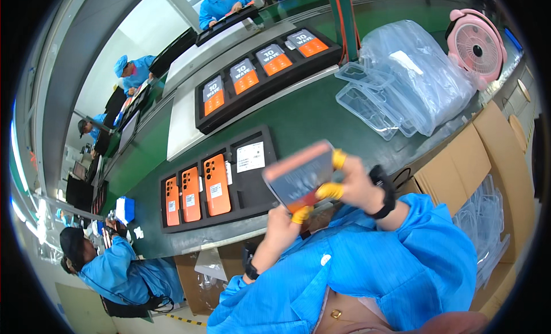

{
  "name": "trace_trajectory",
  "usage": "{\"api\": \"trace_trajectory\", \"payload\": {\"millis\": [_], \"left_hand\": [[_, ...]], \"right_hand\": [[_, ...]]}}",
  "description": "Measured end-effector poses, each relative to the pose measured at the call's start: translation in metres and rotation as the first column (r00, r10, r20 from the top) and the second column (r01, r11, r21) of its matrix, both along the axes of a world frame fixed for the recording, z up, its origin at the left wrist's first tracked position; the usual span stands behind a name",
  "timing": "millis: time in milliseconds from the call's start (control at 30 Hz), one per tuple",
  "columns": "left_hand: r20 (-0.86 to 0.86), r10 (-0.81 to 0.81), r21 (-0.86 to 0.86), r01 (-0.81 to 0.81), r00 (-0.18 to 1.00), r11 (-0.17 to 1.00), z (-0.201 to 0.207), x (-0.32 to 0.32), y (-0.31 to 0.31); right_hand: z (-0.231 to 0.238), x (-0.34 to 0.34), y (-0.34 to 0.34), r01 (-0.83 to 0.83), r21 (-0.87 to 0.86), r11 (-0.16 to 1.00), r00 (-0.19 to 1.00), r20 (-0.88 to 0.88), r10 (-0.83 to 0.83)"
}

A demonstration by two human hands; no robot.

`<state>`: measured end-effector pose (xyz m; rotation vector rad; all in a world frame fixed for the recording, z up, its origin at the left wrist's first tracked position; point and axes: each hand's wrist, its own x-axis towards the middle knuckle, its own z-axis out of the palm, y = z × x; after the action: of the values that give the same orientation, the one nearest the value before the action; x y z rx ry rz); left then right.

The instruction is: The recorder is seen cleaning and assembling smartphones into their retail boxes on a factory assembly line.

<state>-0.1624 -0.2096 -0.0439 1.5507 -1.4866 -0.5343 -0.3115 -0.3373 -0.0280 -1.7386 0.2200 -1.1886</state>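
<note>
Between my two hands is a phone with a grey and orange printed front and an orange edge, smeared by motion and tilted. My left hand grips its lower edge, fingers closed. My right hand holds its right side with thumb and fingers. Yellow finger covers show on both hands. To the left of the phone lies a black foam tray on the bench. Three orange phones rest in its slots, camera side up, each with a white label. A white printed sheet lies in the tray's right slot.
Beyond is another black tray with several grey-and-orange phones. Clear plastic trays and a bagged stack sit to the right, near a pink fan. An open carton stands at my right. A co-worker sits at left.
</note>
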Motion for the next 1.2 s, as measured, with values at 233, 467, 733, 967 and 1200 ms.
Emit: {"api": "trace_trajectory", "payload": {"millis": [233, 467, 733, 967, 1200], "left_hand": [[-0.370, 0.078, 0.298, 0.038, 0.926, 0.954, 0.024, 0.105, 0.025], [-0.215, 0.172, 0.661, 0.014, 0.961, 0.751, 0.019, 0.147, 0.007], [0.903, 0.108, 0.215, -0.656, 0.416, 0.724, 0.033, 0.090, -0.007], [0.900, 0.178, 0.126, -0.627, 0.399, 0.769, 0.040, 0.078, -0.013], [0.746, 0.532, 0.055, -0.834, 0.400, 0.549, 0.013, 0.139, 0.015]], "right_hand": [[-0.048, -0.059, -0.092, 0.550, -0.671, 0.497, 0.399, -0.311, -0.863], [-0.051, -0.044, -0.111, 0.524, -0.643, 0.559, 0.405, -0.389, -0.827], [-0.055, -0.039, -0.117, 0.504, -0.714, 0.485, 0.325, -0.363, -0.873], [-0.014, -0.053, -0.129, 0.626, -0.740, 0.248, 0.233, -0.126, -0.964], [0.047, -0.060, -0.107, 0.740, -0.635, 0.223, 0.397, 0.145, -0.906]]}}
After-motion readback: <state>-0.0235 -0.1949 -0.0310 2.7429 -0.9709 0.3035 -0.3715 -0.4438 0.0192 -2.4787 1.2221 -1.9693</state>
